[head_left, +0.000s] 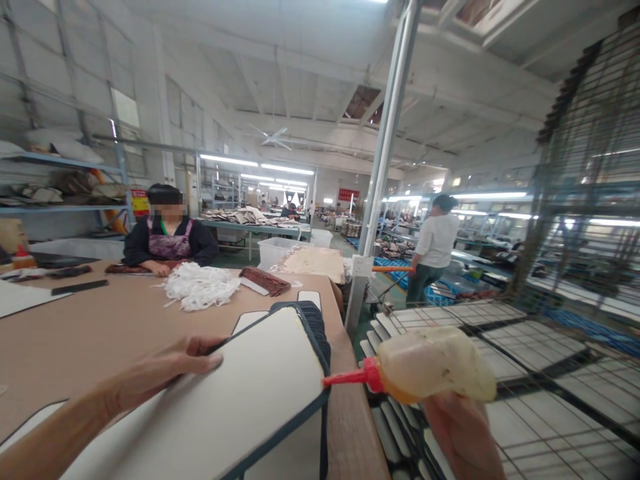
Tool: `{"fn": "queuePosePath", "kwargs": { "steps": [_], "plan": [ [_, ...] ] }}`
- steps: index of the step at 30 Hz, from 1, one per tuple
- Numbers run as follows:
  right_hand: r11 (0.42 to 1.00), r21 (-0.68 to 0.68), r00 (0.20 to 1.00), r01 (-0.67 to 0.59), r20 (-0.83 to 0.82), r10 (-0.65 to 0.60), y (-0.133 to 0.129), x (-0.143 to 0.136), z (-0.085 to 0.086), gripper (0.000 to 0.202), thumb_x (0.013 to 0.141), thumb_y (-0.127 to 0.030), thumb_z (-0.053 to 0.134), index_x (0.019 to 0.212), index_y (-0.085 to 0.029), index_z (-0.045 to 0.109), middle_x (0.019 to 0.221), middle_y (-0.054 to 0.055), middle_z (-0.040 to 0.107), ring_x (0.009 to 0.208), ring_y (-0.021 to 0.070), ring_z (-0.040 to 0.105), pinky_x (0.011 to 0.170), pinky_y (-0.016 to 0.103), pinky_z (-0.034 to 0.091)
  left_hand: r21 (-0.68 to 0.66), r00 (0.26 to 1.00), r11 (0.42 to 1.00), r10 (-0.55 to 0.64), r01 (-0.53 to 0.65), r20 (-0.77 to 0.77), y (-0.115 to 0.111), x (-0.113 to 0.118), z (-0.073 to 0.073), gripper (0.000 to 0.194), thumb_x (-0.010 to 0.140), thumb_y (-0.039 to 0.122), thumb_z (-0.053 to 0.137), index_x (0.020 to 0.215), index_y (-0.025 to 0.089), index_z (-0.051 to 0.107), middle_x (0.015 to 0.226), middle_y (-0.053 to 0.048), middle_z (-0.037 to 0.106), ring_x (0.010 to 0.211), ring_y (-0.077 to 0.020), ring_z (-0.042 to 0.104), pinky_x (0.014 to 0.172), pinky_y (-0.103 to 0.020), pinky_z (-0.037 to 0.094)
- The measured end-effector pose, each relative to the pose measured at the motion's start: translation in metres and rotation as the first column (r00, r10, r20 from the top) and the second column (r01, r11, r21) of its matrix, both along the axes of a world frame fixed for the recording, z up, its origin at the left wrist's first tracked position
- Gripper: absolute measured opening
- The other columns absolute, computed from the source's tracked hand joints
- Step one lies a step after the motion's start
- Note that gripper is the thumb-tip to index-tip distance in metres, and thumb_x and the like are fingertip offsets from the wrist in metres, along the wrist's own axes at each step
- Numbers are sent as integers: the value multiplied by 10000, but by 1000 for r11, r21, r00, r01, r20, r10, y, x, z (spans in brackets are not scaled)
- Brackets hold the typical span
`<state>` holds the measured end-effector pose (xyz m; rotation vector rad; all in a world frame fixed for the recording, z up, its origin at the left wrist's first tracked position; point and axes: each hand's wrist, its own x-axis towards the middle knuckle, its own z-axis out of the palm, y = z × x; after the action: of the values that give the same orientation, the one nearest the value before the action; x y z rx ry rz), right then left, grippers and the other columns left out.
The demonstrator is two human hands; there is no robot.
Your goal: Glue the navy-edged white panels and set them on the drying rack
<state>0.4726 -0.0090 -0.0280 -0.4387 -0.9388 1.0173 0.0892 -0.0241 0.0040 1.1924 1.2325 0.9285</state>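
My left hand (pixel 193 357) grips the edge of a white panel with a dark border (pixel 235 393), thumb on its face, fingers hidden underneath. The panel is tilted above the table, over a stack of dark-edged panels (pixel 313 327). In my right hand (pixel 463 427) is a translucent squeeze bottle (pixel 430 363) with yellowish liquid in it, held on its side. Its red nozzle (pixel 347 378) points left, and the tip is at the panel's right corner. A thin yellowish line runs along the panel's upper right edge.
A heap of white strips (pixel 200 285) and a brown patterned bundle (pixel 265 281) lie on the brown table (pixel 215 327). A co-worker (pixel 170 233) sits across it. At right, a wire rack (pixel 530 360) holds several panels. A metal post (pixel 385 147) rises beyond the table edge.
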Motion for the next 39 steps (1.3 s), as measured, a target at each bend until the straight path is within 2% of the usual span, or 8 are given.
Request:
{"fn": "queuePosePath", "kwargs": {
  "steps": [5,9,15,18,22,26,34,39],
  "plan": [
    [999,-12,994,52,-93,-53,-7,-10,-3,579,600,-305,911,1137,-351,701,977,3,784,886,228,720,834,345,584,-3,995,999,-36,36,91,5,0,-7,466,696,425,779,1120,233,748,915,21,798,870,-267,733,700,-259,577],
    [993,4,982,115,-151,-113,-9,-17,-2,625,585,-261,926,1155,-353,686,958,-33,785,852,172,726,785,240,585,-41,982,997,-60,69,181,6,2,-12,376,769,387,751,1116,243,744,968,28,797,913,-252,728,790,-282,570],
    [991,18,985,131,-116,-128,-5,-18,-8,566,658,-259,888,1174,-344,672,1014,-34,777,903,164,709,835,248,570,-67,973,995,91,-79,212,8,11,-22,499,652,433,844,1083,205,736,975,1,800,918,-239,729,772,-264,576],
    [991,25,987,130,-102,-127,-4,-21,-9,563,664,-249,882,1178,-338,671,1011,-35,771,877,153,705,823,231,567,-56,969,995,88,-78,231,8,19,-22,512,643,425,852,1082,189,734,955,-37,802,865,-242,742,731,-263,580],
    [988,21,983,152,-103,-149,-7,-29,-5,559,663,-252,880,1181,-298,675,996,10,765,875,185,706,797,269,583,-23,974,999,52,-48,220,9,25,-23,507,699,412,818,1133,170,718,1001,-90,791,848,-252,745,709,-272,576],
    [990,-7,980,144,-136,-144,-10,-36,-3,585,630,-255,895,1174,-260,680,988,34,762,857,203,710,765,283,597,-11,976,997,74,-73,203,9,28,-25,484,698,428,816,1103,178,730,992,-95,791,811,-240,743,662,-255,571],
    [995,2,994,98,-53,-98,-13,-39,-10,567,694,-250,841,1221,-312,641,1025,19,759,864,211,707,771,313,587,-29,960,985,175,-173,221,12,37,-13,489,562,464,887,936,174,761,813,-53,796,671,-176,707,560,-207,538],
    [999,-12,998,51,-37,-51,-18,-44,-11,550,666,-299,862,1176,-314,659,1069,18,746,927,212,701,809,304,583,-12,958,980,197,-199,207,17,37,-9,492,516,477,899,871,165,765,757,-43,786,657,-163,693,550,-195,525]
  ]
}}
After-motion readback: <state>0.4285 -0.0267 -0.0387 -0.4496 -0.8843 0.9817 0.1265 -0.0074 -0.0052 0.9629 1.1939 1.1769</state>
